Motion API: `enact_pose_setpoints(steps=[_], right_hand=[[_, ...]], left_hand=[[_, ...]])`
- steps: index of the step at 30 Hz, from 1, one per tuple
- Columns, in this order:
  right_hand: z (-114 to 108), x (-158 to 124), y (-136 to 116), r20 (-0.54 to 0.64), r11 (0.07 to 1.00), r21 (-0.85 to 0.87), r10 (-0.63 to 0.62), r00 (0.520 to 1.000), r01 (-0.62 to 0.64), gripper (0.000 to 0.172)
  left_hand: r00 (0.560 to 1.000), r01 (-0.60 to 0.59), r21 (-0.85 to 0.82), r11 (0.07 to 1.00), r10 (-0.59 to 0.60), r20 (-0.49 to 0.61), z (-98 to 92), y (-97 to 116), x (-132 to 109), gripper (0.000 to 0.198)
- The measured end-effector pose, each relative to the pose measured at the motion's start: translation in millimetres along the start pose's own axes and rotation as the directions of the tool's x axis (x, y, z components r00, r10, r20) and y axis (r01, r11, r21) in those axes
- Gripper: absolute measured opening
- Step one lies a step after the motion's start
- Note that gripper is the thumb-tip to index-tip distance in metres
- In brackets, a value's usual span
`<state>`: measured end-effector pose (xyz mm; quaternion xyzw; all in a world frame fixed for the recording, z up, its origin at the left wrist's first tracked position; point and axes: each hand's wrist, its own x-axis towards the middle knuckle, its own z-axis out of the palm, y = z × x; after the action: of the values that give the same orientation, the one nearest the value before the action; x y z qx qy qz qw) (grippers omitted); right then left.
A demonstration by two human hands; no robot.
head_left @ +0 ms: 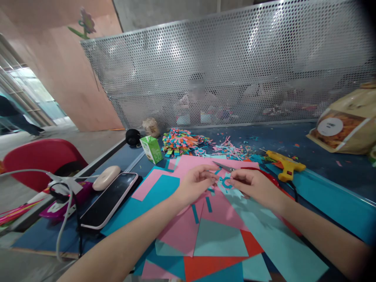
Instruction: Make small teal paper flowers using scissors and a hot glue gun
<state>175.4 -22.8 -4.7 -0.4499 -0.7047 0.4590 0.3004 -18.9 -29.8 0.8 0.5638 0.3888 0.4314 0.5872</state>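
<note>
Over a layered pile of coloured sheets, both of my hands are close together. My right hand [254, 186] pinches a light-blue cut-out with a fringed edge and a darker blue ring [226, 181] on it. The curled fingers of my left hand [198, 181] come together at the cut-out's left edge; what lies between their tips is too small to make out. Scissors [223, 166] show just above the right hand, blades pointing left, handles mostly hidden. Short blue strips [195, 214] lie on the pink sheets [182, 231] below the hands.
A yellow glue gun [284, 164] lies at right, near a snack bag [346, 121]. Behind the sheets are a heap of fringed paper pieces [179, 141] and a green carton [151, 149]. A phone [110, 201] lies at left. A perforated metal screen [220, 66] rises behind; a person sits beyond it.
</note>
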Motion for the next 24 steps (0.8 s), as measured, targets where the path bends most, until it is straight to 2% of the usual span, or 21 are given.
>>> enact_pose_setpoints(steps=[12, 15, 20, 24], right_hand=[[-1, 0, 0, -0.010, 0.998, -0.058, -0.018, 1.000, 0.018, 0.032], [-4, -1, -2, -0.052, 0.998, -0.066, -0.001, 0.999, -0.002, 0.032], [-9, -2, -2, -0.134, 1.000, -0.021, -0.018, 0.991, 0.016, 0.036], [-8, -3, -3, -0.152, 1.000, -0.012, -0.008, 0.988, 0.006, 0.035]], left_hand=[[0.999, 0.030, -0.025, 0.999, -0.030, 0.016, 2.3, 0, 1, 0.035], [1.000, -0.004, 0.009, 1.000, 0.004, -0.001, -1.0, -4, 4, 0.033], [0.991, -0.078, 0.137, 0.987, 0.092, -0.097, -10.8, -12, 12, 0.034], [0.979, -0.146, 0.212, 0.966, 0.172, -0.109, -18.0, -13, 17, 0.027]])
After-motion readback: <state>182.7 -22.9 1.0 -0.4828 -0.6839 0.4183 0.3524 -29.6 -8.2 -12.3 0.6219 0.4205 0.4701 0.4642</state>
